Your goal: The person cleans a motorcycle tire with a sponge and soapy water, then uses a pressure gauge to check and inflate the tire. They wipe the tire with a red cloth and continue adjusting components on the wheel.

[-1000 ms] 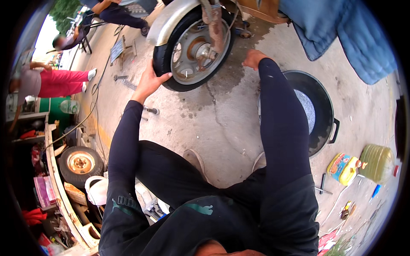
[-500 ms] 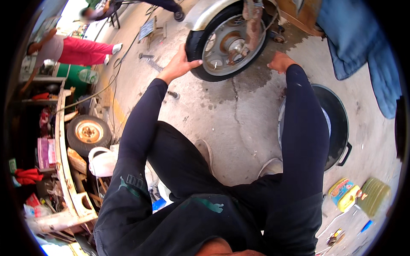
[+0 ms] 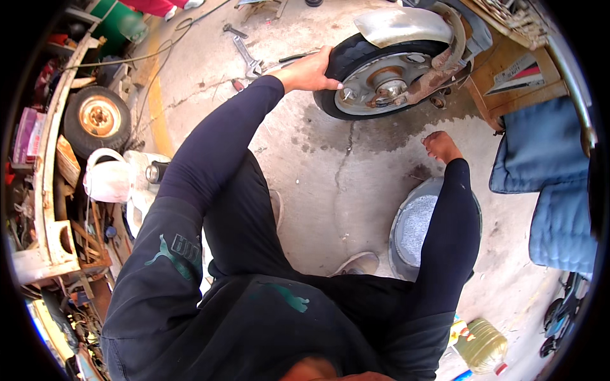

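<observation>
The right hand (image 3: 443,147) has drawn nearer, loosely curled, contents unclear, away from the wheel (image 3: 387,86) standing on the far side, its oval running left to right, while the closer left hand (image 3: 312,71) grips its left edge.

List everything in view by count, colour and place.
Fork-mounted wheel: 1, black and grey, upper centre
Fender: 1, silver, over that wheel
Brown panel: 1, brown, upper right
Quilted cloth: at least 1, blue, right
Round tub: 1, grey, right of centre
Adjustable wrench: 1, silver, floor, upper left
Cable: at least 1, dark, upper left
Loose wheel: 1, black and rusty, left
Handled jug: 1, white, below loose wheel
Plastic bottle: 1, yellowish, lower right
Shelf frame: 1, off-white, left
Another person's trousers: 1, red, top left
Shoes: 2, pale, lower centre
Left hand: 1, bare, on fork-mounted wheel
Right hand: 1, bare, near the tub
</observation>
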`<action>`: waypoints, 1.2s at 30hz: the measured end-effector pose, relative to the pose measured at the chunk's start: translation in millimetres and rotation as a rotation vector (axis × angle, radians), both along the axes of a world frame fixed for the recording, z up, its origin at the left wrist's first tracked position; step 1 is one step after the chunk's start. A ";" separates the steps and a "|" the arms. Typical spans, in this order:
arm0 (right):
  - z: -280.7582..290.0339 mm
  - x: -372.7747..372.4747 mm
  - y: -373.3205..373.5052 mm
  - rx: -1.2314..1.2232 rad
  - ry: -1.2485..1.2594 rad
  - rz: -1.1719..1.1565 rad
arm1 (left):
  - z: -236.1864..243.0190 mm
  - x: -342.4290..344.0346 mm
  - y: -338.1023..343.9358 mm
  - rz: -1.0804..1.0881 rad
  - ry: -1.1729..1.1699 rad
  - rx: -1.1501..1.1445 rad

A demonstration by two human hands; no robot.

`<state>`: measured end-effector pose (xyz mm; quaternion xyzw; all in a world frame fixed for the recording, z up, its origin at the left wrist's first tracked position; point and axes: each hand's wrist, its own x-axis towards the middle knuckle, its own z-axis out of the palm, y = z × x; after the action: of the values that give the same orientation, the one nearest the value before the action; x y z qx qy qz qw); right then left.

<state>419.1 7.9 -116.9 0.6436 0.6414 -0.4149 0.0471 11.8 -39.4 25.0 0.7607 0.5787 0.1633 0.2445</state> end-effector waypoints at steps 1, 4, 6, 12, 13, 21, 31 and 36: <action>-0.8 2.6 -0.5 -0.018 0.019 -0.010 | -3.1 -1.7 2.8 -0.002 0.014 0.009; -4.7 10.7 -5.5 -0.059 0.071 -0.053 | -1.1 1.3 6.9 0.008 0.048 -0.031; -2.2 13.4 -11.7 -0.068 0.100 -0.086 | -1.3 2.6 4.9 0.002 0.074 0.015; 5.7 10.5 -19.1 -0.089 0.039 -0.069 | -3.5 5.9 3.9 0.028 0.076 0.115; 6.6 10.0 -19.4 -0.094 0.040 -0.066 | -5.7 5.5 4.9 0.040 0.072 0.119; 7.1 9.9 -20.1 -0.096 0.091 -0.078 | 2.6 7.4 4.7 0.067 0.055 0.125; 11.8 1.7 -9.7 -0.039 0.030 -0.028 | 14.1 16.8 11.2 0.096 0.091 0.353; 9.5 1.2 -7.1 0.092 0.049 0.027 | 16.3 36.5 8.9 0.114 0.160 0.528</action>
<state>420.3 0.9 -107.4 0.6258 0.6695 -0.4000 0.0072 48.3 -30.5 41.3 0.7748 0.5754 0.2613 -0.0183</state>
